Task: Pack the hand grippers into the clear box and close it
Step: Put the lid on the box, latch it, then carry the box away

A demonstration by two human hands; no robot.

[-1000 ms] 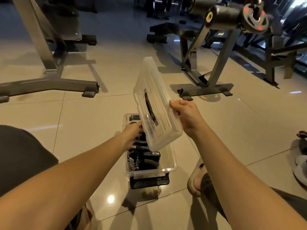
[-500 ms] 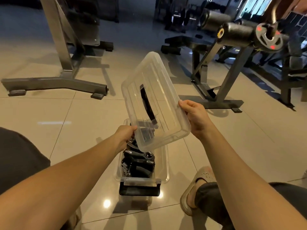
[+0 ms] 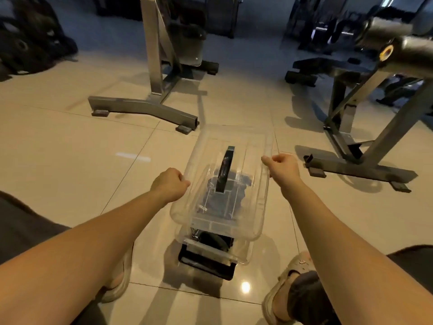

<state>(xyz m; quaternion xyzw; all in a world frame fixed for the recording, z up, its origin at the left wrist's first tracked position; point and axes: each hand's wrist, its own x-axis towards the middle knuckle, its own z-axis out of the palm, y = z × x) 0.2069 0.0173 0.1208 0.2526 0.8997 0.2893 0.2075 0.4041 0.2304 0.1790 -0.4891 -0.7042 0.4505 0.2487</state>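
Note:
The clear lid (image 3: 251,165) with a black handle (image 3: 225,171) hovers nearly flat above the clear box (image 3: 243,253) on the floor. My left hand (image 3: 169,184) grips the lid's left edge and my right hand (image 3: 282,167) grips its right edge. Black hand grippers (image 3: 213,239) lie inside the box, partly seen under the lid's near edge and dimly through it. A black latch (image 3: 206,266) hangs open at the box's near end.
Grey steel legs of a gym rack (image 3: 145,109) stand on the tiles beyond the box at left. A bench frame (image 3: 358,146) stands at right. My sandalled feet (image 3: 288,292) flank the box on the glossy tiled floor.
The lid has swung down from a steep tilt to nearly flat over the box. My left hand moved from inside the box onto the lid's left edge.

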